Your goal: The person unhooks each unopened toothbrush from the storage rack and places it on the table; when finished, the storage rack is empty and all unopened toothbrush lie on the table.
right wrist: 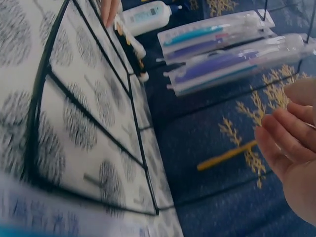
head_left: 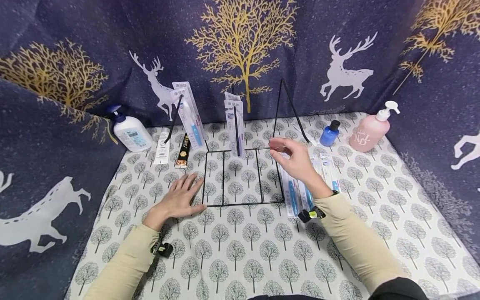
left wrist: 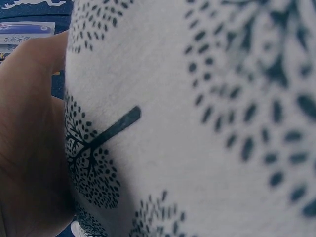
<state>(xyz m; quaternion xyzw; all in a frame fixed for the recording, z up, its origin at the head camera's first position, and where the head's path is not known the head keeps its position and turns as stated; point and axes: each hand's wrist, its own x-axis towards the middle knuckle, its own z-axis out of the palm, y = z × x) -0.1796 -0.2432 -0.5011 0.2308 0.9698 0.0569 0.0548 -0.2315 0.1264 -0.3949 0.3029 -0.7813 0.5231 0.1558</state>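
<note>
A black wire rack (head_left: pixel 243 203) stands on the tree-print cloth. Packaged toothbrushes (head_left: pixel 193 121) hang at its left prong, and more toothbrush packs (head_left: pixel 234 129) hang at the middle one. Nothing hangs on the right prong (head_left: pixel 290 100). My left hand (head_left: pixel 179 199) rests palm down on the cloth, fingers spread, the thumb beside the rack's front left corner. Over the rack's right side is my right hand (head_left: pixel 296 162), raised, its fingers loosely bent and holding nothing. Several toothbrush packs (head_left: pixel 293 198) lie on the cloth, partly hidden under my right wrist.
At the back left stand a white pump bottle (head_left: pixel 132 134), a white tube (head_left: pixel 162 146) lying flat and a black tube (head_left: pixel 183 153). A small blue bottle (head_left: pixel 330 134) and a pink pump bottle (head_left: pixel 369 132) are at the back right. A dark fabric wall (head_left: pixel 300 50) encloses the table.
</note>
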